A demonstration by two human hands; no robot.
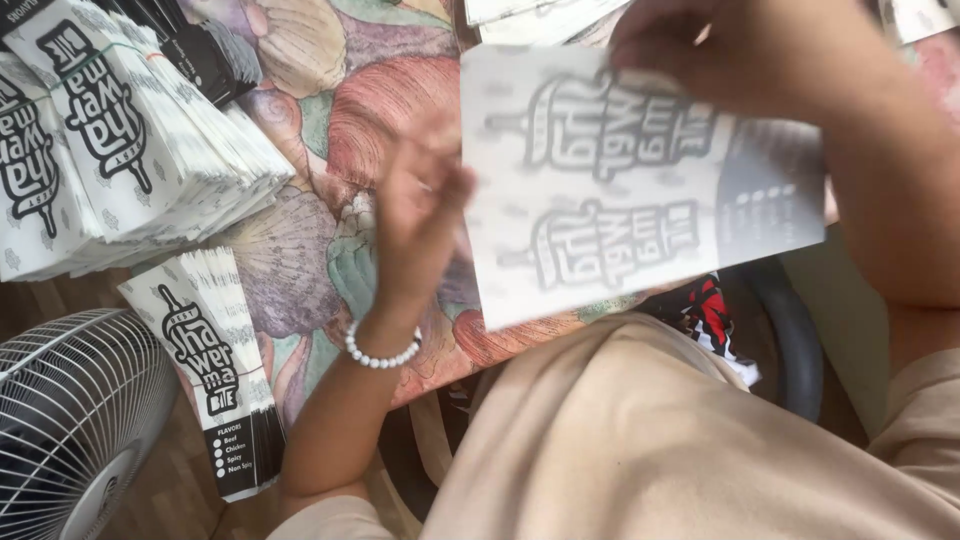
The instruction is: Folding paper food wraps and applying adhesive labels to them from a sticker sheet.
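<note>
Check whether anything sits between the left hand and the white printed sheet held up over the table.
Nothing visible does. The left hand hovers beside the left edge of the printed sheet, which the right hand holds at its top; only the patterned tablecloth shows in the gap.

Single head view, looking steeply down, close over lap and table [330, 100] edge.

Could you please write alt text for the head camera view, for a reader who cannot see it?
A person's right hand holds up a blurred white printed paper sheet with a black end panel, while the left hand, wearing a white bead bracelet, reaches for its edge. Stacks of similar white printed paper sleeves lie on a shell-patterned tablecloth, beside a white wire-guard fan.
</note>
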